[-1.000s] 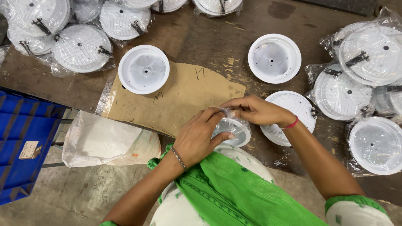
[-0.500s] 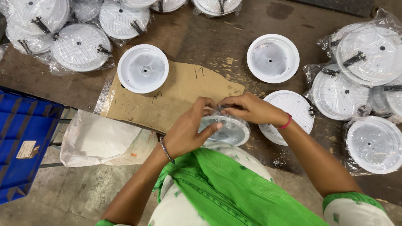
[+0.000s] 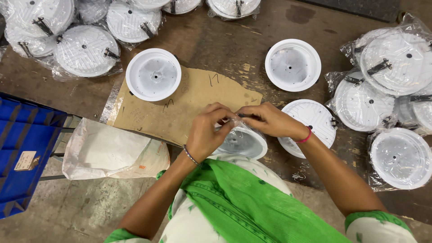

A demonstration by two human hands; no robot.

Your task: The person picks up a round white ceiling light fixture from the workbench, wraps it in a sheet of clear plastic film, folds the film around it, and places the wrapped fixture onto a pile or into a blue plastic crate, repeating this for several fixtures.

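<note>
My left hand (image 3: 206, 131) and my right hand (image 3: 265, 119) meet over a round white lamp housing in a clear plastic bag (image 3: 243, 141), held at the near edge of the brown table (image 3: 225, 45). Both hands pinch the top of the bag above the housing. Fingers cover the bag's opening, so its state is hidden. Just right of my right wrist lies a bare white round housing (image 3: 315, 118), face down. A piece of brown cardboard (image 3: 184, 105) lies under and to the left of my hands.
Two open white housings (image 3: 153, 74) (image 3: 293, 65) sit on the table. Bagged housings are piled at the far left (image 3: 85, 49) and at the right (image 3: 396, 58). A white sack (image 3: 108, 150) and a blue crate (image 3: 22, 148) stand at the left, below the table's edge.
Both hands have shifted slightly on the bag's top; the bagged housing stays at the table's near edge. Nothing else has moved.
</note>
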